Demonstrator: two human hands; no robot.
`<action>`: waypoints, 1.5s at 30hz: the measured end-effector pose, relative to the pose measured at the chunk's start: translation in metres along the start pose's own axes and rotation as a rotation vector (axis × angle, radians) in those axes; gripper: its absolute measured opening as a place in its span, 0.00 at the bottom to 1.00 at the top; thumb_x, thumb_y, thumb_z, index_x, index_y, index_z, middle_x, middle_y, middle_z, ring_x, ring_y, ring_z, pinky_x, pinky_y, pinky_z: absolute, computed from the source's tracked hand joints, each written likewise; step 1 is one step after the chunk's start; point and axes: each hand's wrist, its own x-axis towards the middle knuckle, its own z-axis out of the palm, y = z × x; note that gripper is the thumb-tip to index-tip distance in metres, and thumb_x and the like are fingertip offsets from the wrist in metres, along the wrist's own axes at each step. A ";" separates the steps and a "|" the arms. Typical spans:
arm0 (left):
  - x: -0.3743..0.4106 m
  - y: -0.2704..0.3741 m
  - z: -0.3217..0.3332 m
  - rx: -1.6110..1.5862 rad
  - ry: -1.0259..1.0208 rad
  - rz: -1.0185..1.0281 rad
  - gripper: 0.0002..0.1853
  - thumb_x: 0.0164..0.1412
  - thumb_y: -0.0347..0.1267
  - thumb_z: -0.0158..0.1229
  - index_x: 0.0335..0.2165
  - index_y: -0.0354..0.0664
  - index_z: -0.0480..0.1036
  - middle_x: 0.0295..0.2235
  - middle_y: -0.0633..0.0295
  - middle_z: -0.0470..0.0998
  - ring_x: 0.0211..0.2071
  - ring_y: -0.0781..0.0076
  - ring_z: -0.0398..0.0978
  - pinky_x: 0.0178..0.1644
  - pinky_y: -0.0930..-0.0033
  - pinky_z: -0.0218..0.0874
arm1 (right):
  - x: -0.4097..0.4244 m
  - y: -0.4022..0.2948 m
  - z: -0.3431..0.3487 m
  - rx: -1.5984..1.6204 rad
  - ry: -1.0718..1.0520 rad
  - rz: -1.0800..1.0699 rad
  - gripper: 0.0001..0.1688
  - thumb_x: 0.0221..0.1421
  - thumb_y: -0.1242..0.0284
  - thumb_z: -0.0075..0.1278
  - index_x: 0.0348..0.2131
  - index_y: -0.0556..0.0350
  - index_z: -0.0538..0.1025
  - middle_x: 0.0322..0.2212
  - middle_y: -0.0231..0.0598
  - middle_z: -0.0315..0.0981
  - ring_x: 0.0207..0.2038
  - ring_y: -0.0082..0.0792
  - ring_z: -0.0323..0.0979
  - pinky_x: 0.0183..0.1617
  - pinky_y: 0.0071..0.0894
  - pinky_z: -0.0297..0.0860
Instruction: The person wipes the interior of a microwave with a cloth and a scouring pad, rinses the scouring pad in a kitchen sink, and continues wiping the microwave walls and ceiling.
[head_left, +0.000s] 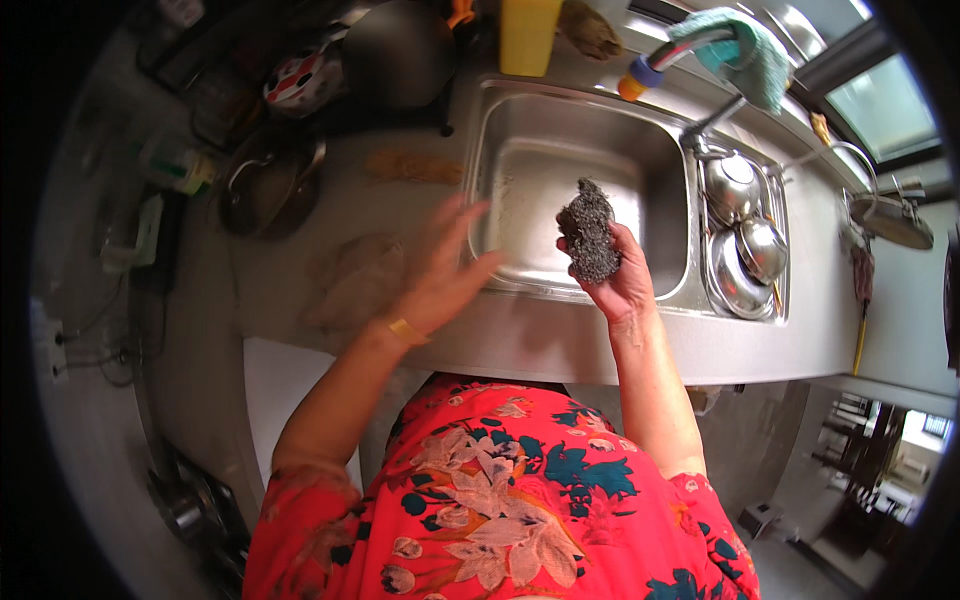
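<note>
My right hand (628, 277) grips a clump of grey steel wool scourer (592, 234) and holds it above the stainless steel sink (551, 169). The scourer lies across the palm, with its narrow end pointing away from me. Over the sink's left front corner, my left hand (450, 274) is spread and blurred, with nothing in it. A yellow band (407, 332) circles the left wrist. Left of that hand, a pale, blurred cloth-like thing (364, 274) lies on the counter (540, 341).
A faucet (701, 139) with a teal cloth (750, 60) stands behind the sink. Stacked metal bowls (735, 187) fill the right-hand drainer. On the left are a dark pot (270, 184) and a wok (397, 56). A yellow container (529, 37) stands at the back.
</note>
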 end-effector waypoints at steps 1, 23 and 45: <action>-0.023 -0.014 -0.025 0.370 0.073 0.017 0.33 0.56 0.40 0.65 0.58 0.44 0.66 0.61 0.47 0.60 0.62 0.48 0.59 0.66 0.56 0.50 | -0.002 0.001 0.003 -0.028 -0.138 -0.013 0.27 0.63 0.64 0.43 0.56 0.61 0.67 0.49 0.53 0.73 0.46 0.57 0.76 0.43 0.52 0.77; -0.038 0.124 0.145 -1.640 -0.997 -0.797 0.28 0.69 0.49 0.39 0.54 0.40 0.68 0.49 0.56 0.74 0.48 0.61 0.74 0.56 0.59 0.66 | -0.216 0.074 0.029 -0.030 0.097 -0.766 0.16 0.61 0.69 0.53 0.45 0.60 0.73 0.35 0.37 0.77 0.34 0.28 0.78 0.36 0.30 0.79; -0.583 0.286 0.135 -0.266 -2.743 -1.106 0.23 0.69 0.45 0.43 0.50 0.40 0.69 0.43 0.53 0.78 0.38 0.55 0.78 0.46 0.58 0.69 | -0.669 0.535 0.006 0.646 0.683 -2.002 0.19 0.64 0.62 0.49 0.49 0.53 0.69 0.41 0.50 0.75 0.43 0.49 0.77 0.38 0.51 0.75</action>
